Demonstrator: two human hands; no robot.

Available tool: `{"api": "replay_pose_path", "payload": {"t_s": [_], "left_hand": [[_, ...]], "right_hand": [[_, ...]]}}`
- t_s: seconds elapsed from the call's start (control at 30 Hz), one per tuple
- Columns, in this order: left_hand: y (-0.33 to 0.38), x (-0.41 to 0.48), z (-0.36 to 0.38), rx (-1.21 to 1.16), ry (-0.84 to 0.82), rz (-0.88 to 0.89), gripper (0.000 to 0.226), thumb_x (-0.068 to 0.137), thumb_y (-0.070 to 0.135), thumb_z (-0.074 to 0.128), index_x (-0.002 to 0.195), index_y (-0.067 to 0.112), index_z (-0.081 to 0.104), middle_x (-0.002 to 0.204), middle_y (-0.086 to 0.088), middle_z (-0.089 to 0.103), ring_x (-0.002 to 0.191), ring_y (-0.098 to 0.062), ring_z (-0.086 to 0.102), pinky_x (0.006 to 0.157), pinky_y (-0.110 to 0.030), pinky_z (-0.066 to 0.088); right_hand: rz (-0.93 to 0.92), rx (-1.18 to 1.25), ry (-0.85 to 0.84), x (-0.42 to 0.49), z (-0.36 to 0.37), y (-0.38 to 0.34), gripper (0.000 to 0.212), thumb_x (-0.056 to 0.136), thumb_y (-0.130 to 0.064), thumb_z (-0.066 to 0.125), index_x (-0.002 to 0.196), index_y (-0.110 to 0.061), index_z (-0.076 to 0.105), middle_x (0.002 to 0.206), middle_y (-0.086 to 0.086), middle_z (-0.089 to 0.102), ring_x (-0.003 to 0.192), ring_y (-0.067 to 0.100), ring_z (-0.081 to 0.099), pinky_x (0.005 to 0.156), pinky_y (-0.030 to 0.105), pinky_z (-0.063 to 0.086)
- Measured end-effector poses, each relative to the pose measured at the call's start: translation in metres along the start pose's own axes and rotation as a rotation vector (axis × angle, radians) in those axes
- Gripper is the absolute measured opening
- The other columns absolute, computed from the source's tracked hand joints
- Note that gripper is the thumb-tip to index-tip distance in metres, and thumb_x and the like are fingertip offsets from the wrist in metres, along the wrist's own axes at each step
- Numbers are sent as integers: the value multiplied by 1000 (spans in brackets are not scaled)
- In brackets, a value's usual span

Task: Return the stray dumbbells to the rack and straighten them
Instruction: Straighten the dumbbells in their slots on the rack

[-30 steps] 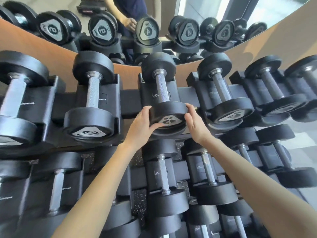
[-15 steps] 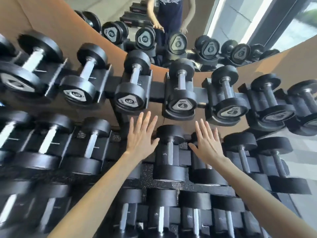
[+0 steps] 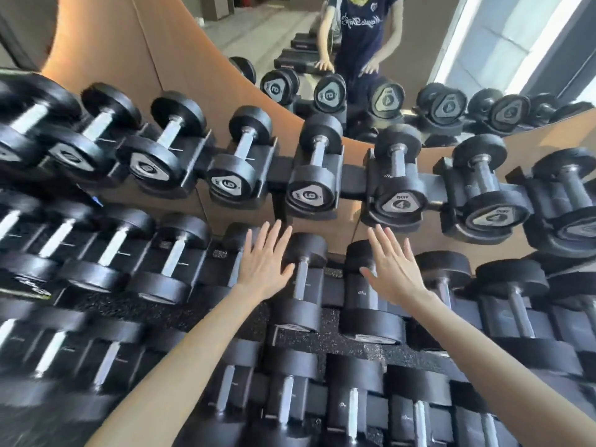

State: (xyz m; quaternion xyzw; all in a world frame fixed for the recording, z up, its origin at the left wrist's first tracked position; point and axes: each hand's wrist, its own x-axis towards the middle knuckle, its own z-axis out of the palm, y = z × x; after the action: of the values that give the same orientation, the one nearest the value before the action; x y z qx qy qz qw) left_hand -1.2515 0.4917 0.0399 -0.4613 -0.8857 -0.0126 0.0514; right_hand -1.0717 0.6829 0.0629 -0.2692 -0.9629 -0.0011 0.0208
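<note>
Reaching left hand (image 3: 263,264), right hand (image 3: 392,269), flat, apart, below top dumbbells (image 3: 308,190)

A smooth orange-brown panelled wall (image 3: 180,59) fills the upper left of the frame, with a thin seam running down it. A large wall mirror (image 3: 419,43) takes the top centre and right. It reflects a pale grey floor (image 3: 274,24) and a tall, dark-framed window (image 3: 490,37) bright with daylight. Black speckled rubber flooring (image 3: 335,341) shows at lower centre.

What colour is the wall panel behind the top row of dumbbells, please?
Orange-brown wall panel, clearest in the head view.
</note>
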Motion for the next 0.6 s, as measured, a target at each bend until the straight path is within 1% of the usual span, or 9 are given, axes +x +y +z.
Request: {"api": "replay_pose_path", "payload": {"t_s": [0.13,0.27,0.33,0.43,0.5,0.6], "left_hand": [[-39,18,2,44,-12,69,76,94,50,38,151,18,0,159,-7,-1,145,-26,-1,116,-49,5],[-61,48,1,-5,-9,182,75,94,48,36,151,17,-2,159,-7,-1,145,-25,0,116,-46,4],[-74,63,5,-20,33,243,74,95,47,35,150,17,-3,159,-7,0,145,-24,1,117,-43,5],[-86,98,9,-123,100,317,73,96,43,39,150,13,0,158,-9,6,144,-24,8,117,-36,7],[-89,121,16,-223,125,302,75,95,41,43,150,11,2,158,-10,10,144,-23,12,117,-34,11],[-87,148,30,-370,77,246,78,94,39,50,150,8,5,157,-9,14,143,-23,16,115,-34,17]], "right_hand": [[31,-2,34,24,-1,-27,81,91,-39,51,149,-11,2,158,7,2,145,22,-1,117,46,4],[43,7,56,60,2,-62,76,92,-39,49,149,-11,6,158,7,7,145,22,2,118,45,6],[43,22,73,81,2,-72,74,93,-37,47,149,-11,6,158,6,7,145,21,2,118,43,5],[20,25,90,113,-8,-72,70,93,-30,46,149,-9,10,157,7,10,145,21,6,117,39,5],[-2,50,107,135,-10,-69,67,94,-30,48,148,-9,15,156,9,15,144,20,10,117,37,7],[-34,67,104,169,-11,-62,69,91,-31,55,147,-9,22,154,11,23,141,24,22,116,35,16]]}}
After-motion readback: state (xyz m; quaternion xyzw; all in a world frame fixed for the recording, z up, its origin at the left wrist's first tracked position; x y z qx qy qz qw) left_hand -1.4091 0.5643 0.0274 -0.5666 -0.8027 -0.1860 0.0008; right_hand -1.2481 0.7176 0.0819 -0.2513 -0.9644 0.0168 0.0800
